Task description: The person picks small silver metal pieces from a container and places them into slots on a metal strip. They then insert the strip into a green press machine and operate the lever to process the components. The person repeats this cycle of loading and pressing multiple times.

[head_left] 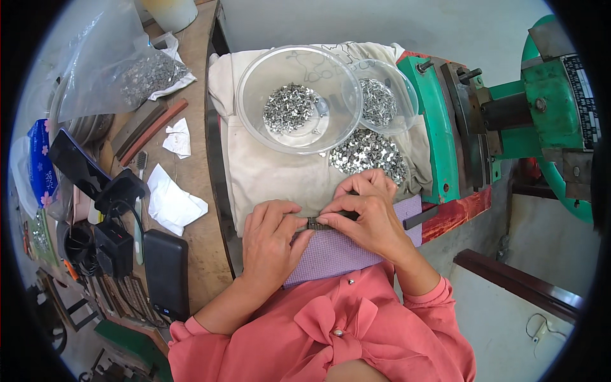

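Adjusting a small dark metal strip [314,223] at the purple cloth's [334,250] far edge seems the current step. Left hand [272,234] half-curled, right hand [367,210] nearly pinched, both meet its ends; I cannot tell what either grips. Next calls for steady fingertips.

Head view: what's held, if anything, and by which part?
Apparently a small, dark, ridged metal strip, gripped near its right end by the right hand; the left hand is at its left end, grip unclear.
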Demonstrator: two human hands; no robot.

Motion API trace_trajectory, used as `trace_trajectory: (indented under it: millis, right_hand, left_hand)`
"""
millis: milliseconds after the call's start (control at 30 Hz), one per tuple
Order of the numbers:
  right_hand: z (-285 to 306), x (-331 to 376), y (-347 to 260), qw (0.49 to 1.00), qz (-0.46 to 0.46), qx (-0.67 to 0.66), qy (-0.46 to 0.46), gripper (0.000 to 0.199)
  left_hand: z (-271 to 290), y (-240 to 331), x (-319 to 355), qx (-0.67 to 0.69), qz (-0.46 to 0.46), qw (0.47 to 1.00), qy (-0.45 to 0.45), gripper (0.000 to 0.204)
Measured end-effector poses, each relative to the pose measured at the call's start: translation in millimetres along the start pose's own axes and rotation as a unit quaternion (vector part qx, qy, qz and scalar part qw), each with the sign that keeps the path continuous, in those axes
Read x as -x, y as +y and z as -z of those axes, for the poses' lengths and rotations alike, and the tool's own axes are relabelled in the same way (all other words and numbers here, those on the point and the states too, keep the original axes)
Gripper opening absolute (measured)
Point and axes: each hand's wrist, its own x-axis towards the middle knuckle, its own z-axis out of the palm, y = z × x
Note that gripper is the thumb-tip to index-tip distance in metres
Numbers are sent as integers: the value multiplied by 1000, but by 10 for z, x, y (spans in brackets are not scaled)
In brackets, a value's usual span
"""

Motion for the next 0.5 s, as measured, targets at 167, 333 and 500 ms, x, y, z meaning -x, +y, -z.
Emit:
trace_trajectory:
  millis: [167, 333, 500]
  right_hand:
    - [16, 7, -5, 1000, 2, 9, 2, 15]
    - [37, 21, -2, 1000, 4, 21, 16, 15]
    - [37, 20, 17, 1000, -5, 16, -1, 14]
  left_hand:
    - [1, -12, 9, 2, -1, 1000, 2, 28]
    - [4, 12, -7, 2, 5, 1000, 4, 29]
    - [0, -5, -3, 5, 2, 1000, 4, 30]
